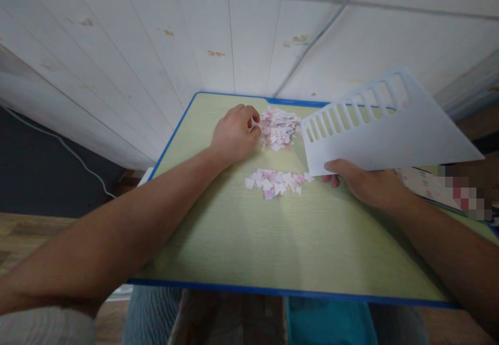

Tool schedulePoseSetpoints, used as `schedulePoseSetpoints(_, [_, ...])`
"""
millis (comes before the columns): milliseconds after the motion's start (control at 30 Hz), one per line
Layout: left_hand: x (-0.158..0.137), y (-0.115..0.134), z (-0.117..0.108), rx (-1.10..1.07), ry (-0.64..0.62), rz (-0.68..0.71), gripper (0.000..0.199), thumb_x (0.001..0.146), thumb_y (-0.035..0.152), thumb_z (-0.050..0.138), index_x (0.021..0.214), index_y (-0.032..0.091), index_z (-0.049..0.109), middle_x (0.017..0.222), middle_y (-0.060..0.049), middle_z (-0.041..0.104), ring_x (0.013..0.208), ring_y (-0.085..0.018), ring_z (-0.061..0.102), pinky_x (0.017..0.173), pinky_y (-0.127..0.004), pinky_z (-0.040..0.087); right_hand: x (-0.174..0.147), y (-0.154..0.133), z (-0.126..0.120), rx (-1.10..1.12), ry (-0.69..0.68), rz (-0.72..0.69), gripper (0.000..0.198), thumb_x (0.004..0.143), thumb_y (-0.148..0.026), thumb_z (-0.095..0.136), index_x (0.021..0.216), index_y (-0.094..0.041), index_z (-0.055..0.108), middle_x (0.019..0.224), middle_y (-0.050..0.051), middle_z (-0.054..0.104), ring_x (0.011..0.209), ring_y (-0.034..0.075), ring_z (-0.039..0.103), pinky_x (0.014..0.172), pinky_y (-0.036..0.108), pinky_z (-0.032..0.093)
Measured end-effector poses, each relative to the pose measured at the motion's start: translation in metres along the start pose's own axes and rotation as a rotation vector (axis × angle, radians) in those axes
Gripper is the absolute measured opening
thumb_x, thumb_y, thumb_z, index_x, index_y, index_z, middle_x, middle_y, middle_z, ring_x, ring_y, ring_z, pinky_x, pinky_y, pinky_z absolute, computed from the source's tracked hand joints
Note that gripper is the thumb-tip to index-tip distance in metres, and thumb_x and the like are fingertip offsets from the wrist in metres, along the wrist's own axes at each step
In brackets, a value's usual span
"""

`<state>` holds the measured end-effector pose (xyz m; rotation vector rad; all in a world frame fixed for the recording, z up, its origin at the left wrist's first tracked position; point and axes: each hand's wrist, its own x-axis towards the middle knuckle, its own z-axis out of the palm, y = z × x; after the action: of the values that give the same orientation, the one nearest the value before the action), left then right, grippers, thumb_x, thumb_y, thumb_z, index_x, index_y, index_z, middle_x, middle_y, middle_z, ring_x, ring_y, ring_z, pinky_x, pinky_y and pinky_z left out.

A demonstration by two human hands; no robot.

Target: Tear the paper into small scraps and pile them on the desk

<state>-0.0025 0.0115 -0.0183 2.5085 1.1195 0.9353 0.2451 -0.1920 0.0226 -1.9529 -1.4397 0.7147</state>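
Note:
A larger heap of small pinkish-white paper scraps point(278, 128) lies toward the back of the table. At its left edge is my left hand point(237, 132), fingers loosely bent and a gap between thumb and forefinger; nothing shows in it. Nearer to me lies a smaller, flatter pile of scraps point(276, 183). My right hand point(356, 184) grips the lower edge of a white slotted sheet point(374, 140), thumb on its face and the other fingers mostly hidden behind. The sheet is tilted, with a row of oblong cut-outs along its upper edge. Its left corner comes close to both piles.
The yellow-green table point(234, 241) has a blue rim and stands against a white plank wall point(206, 38). A grey cable point(323, 30) runs down the wall. A printed item point(424, 184) lies at the right. Below the front edge is a blue bin point(329, 321) beside a brown container point(234, 319).

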Motion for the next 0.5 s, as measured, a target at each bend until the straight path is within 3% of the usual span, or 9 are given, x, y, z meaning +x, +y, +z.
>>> schedulePoseSetpoints(300, [0.0002, -0.0006, 0.001, 0.035, 0.002, -0.013, 0.021, 0.092, 0.013, 0.069, 0.105, 0.028, 0.075, 0.113, -0.007, 0.077, 0.115, -0.03, 0.071, 0.104, -0.046, 0.061, 0.0086, 0.0077, -0.0008, 0.037, 0.084, -0.032, 0.04, 0.091, -0.046, 0.068, 0.054, -0.031, 0.068, 0.063, 0.004, 0.073, 0.065, 0.027, 0.071, 0.089, 0.047, 0.065])
schedulePoseSetpoints(500, [0.0002, 0.001, -0.0001, 0.035, -0.022, -0.016, 0.021, 0.094, 0.012, 0.07, 0.107, 0.027, 0.076, 0.119, -0.009, 0.077, 0.119, -0.031, 0.07, 0.109, -0.047, 0.06, 0.0075, 0.0029, -0.0019, 0.024, 0.079, -0.043, 0.041, 0.092, -0.05, 0.067, 0.056, -0.032, 0.071, 0.065, 0.006, 0.075, 0.07, 0.03, 0.075, 0.091, 0.049, 0.066])
